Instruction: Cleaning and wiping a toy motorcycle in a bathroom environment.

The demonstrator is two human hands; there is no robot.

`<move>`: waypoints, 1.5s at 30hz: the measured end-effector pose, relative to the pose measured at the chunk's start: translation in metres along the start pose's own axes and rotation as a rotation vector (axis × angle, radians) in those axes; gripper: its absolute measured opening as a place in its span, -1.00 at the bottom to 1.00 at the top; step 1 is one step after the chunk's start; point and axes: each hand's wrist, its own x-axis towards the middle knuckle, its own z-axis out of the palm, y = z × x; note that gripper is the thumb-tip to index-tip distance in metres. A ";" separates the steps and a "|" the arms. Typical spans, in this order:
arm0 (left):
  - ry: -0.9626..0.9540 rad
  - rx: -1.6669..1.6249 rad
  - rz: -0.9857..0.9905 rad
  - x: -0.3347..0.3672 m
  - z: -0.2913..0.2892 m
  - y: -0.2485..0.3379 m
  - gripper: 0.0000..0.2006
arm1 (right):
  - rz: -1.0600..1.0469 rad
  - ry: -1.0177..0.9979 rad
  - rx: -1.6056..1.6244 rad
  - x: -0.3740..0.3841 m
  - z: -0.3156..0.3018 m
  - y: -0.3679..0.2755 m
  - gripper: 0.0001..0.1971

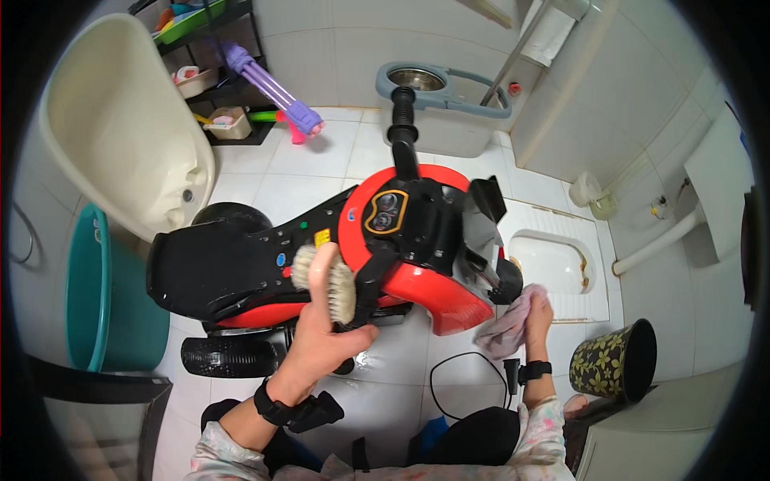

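Note:
A red and black ride-on toy motorcycle (441,297) stands on the tiles in front of me, its black seat (200,272) to the left and handlebar upright at the far side. My left hand (321,345) grips a scrub brush (342,295) beside the dashboard and buttons. Pale bristles show on both sides of my extended index finger; the brush's body is mostly hidden. At the toy's front right, my right hand (539,319) is closed on a bunched pinkish-grey cloth (507,327), close to the black front part. Whether the cloth touches the toy I cannot tell.
A squat toilet (553,260) lies right of the toy, with a floral bin (609,365) nearer me. At left are a teal tub (120,297) and a cream baby bath (120,112). Behind stand a mop bucket (449,120) and a purple toy (273,88). A black cord (437,385) loops on the floor.

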 end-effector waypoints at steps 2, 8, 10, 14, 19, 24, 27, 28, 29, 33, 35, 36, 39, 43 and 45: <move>0.050 0.018 0.061 0.000 0.009 0.004 0.02 | -0.038 -0.136 0.122 0.007 0.001 -0.060 -0.56; -0.051 0.071 0.135 -0.001 -0.011 0.022 -0.10 | -0.496 -0.081 -0.185 -0.016 0.049 -0.048 -0.52; -0.107 -0.003 0.115 -0.004 -0.009 0.023 -0.27 | -0.548 -0.043 -0.256 -0.010 0.036 -0.058 -0.61; -0.160 0.129 0.191 0.005 -0.013 0.001 -0.21 | -0.378 -0.086 -0.420 0.004 0.018 -0.072 -0.65; 0.253 -0.045 -0.424 0.005 -0.094 0.038 -0.35 | -0.024 -0.193 0.231 -0.049 -0.022 -0.144 -0.56; 0.771 -0.048 -0.158 -0.019 -0.191 0.037 -0.66 | -0.046 -0.219 0.116 -0.105 -0.036 -0.217 -0.61; 0.869 0.215 -0.150 -0.039 -0.279 -0.001 -0.50 | -0.023 -0.147 0.304 -0.148 0.016 -0.251 -0.58; 0.830 0.176 -0.165 -0.041 -0.303 -0.012 -0.50 | 0.030 -0.173 0.326 -0.146 0.023 -0.244 -0.55; 0.769 0.108 -0.190 -0.033 -0.309 -0.035 -0.50 | 0.077 -0.175 0.322 -0.137 0.022 -0.224 -0.50; 0.613 -0.100 -0.181 -0.014 -0.300 -0.036 -0.50 | 0.199 -0.092 0.397 -0.126 0.035 -0.168 -0.62; 0.463 -0.401 -0.304 -0.014 -0.303 -0.023 -0.51 | 0.237 -0.096 0.460 -0.128 0.031 -0.156 -0.61; 0.428 -0.434 -0.379 -0.011 -0.310 -0.023 -0.46 | 0.266 -0.106 0.531 -0.129 0.033 -0.153 -0.60; 0.410 -0.177 -0.432 -0.017 -0.309 -0.014 -0.36 | 0.254 -0.141 0.700 -0.127 0.038 -0.152 -0.59; 0.450 -0.123 -0.276 -0.026 -0.303 -0.022 -0.33 | 0.167 -0.140 0.752 -0.110 0.072 -0.167 -0.58; 0.489 -0.155 -0.221 -0.030 -0.305 -0.025 -0.37 | 0.169 -0.173 0.777 -0.097 0.090 -0.177 -0.56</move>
